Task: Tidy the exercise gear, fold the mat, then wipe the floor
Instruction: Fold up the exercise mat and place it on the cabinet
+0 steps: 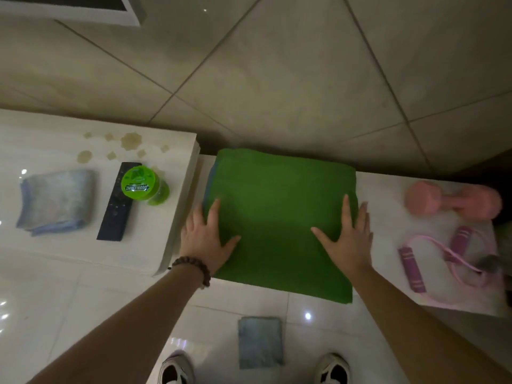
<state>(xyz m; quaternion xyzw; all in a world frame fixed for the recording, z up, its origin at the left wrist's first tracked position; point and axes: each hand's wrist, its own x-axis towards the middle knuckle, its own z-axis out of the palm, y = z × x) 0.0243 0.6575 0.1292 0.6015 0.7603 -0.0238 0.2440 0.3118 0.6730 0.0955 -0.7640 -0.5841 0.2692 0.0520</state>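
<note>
A person leans over a folded green mat (279, 217) lying on a low white ledge (388, 200), between a raised white table (55, 139) and the exercise gear, with the left hand (206, 239) and the right hand (347, 236) both pressed flat on its top, fingers straight and spread, gripping nothing. The mat looks already folded into a thick square, so the step in hand seems to be flattening it. The risk from here is that the layers spring open or slide once the palms lift, since a bluish inner layer already peeks out at the left edge; a push toward the far side could also tip the bundle off the ledge onto the tiled floor (277, 79). On the right, one pink dumbbell (454, 200) and one pink skipping rope with two purple handles (443, 259) lie close to the ledge's end, where a careless sweep of the forearm might knock them off. Counted: one mat, two cloths, namely a folded one on the table (56, 200) and a blue-grey one on the floor between two shoes (260, 342), one dark remote control (119, 202), one green gum tub (140, 184) just beside it, and several yellowish stains (130, 139) on the tabletop. The floor wiping appears not yet begun.
</note>
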